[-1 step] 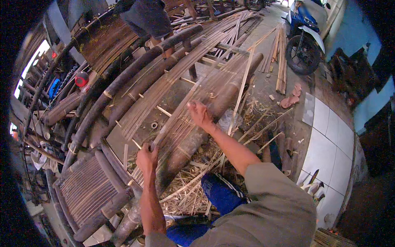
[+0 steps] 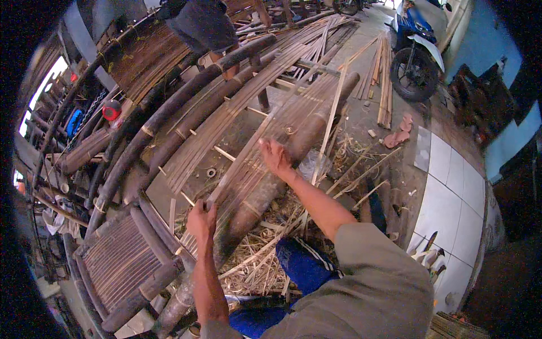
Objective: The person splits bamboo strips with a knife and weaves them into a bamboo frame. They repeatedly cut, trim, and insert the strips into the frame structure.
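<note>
A long bamboo bench frame runs away from me, with brown slats [image 2: 206, 148] laid lengthwise over thin pale cross rods [image 2: 224, 153]. My left hand [image 2: 201, 219] is closed on the near end of a bamboo slat [image 2: 237, 168] along the inner edge of the right-hand slats. Farther up that slat is my right hand [image 2: 275, 158], its fingers slightly bent and apart, over or touching the slats. A gap shows the floor between the two groups of slats. Thick dark bamboo poles [image 2: 241, 219] border the frame.
Pale shavings and strips [image 2: 262, 257] cover the floor by my blue-clad knee [image 2: 302, 265]. A bamboo panel [image 2: 121, 254] stands at the left. Beyond are a person's legs [image 2: 203, 25], a motorbike [image 2: 415, 70], loose strips [image 2: 385, 85] and several knife-like tools [image 2: 432, 257] on white tiles.
My right hand has shifted very slightly to the right and its fingers look a little more spread. The left hand keeps its hold on the slat's end.
</note>
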Demonstrator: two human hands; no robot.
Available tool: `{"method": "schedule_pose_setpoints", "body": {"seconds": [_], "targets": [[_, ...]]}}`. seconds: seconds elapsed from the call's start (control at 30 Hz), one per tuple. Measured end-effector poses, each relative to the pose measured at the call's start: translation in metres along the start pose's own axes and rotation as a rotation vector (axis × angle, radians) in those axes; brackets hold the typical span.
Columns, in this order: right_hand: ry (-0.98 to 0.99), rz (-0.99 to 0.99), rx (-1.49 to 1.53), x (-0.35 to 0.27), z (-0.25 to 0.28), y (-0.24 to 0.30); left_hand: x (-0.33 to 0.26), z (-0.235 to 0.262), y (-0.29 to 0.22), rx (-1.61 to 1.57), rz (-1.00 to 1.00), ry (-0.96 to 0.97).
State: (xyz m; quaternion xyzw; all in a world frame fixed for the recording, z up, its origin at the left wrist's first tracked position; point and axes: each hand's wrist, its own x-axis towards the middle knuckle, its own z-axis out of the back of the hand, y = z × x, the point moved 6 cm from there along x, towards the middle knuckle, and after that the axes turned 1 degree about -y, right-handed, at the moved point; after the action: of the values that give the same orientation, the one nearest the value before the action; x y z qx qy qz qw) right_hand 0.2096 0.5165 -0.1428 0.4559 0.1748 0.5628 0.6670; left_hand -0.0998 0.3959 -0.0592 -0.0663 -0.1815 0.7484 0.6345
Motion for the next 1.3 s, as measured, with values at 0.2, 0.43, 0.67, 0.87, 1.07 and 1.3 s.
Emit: {"method": "schedule_pose_setpoints", "body": {"seconds": [0.2, 0.43, 0.67, 0.87, 1.07, 1.3], "targets": [[-0.055, -0.315, 1.07, 0.016, 0.02, -0.011, -0.063, 0.035, 0.031, -0.104, 0.012, -0.121], [-0.008, -0.399, 1.397, 0.017, 0.07, 0.046, -0.18, 0.062, 0.164, -0.359, 0.115, -0.217], [0.232, -0.368, 1.338, -0.067, 0.068, 0.088, -0.281, 0.105, 0.202, -0.288, 0.108, -0.282], [0.322, -0.51, 1.434, -0.171, 0.041, 0.127, -0.357, 0.147, 0.247, 0.444, 0.381, -0.845], [0.323, -0.624, 1.514, -0.244, 0.013, 0.141, -0.39, 0.104, 0.236, -0.29, 0.584, -1.077], [0.489, -0.634, 1.471, -0.327, 0.036, 0.165, -0.356, 0.041, 0.108, -1.658, 0.532, -0.596]]}}
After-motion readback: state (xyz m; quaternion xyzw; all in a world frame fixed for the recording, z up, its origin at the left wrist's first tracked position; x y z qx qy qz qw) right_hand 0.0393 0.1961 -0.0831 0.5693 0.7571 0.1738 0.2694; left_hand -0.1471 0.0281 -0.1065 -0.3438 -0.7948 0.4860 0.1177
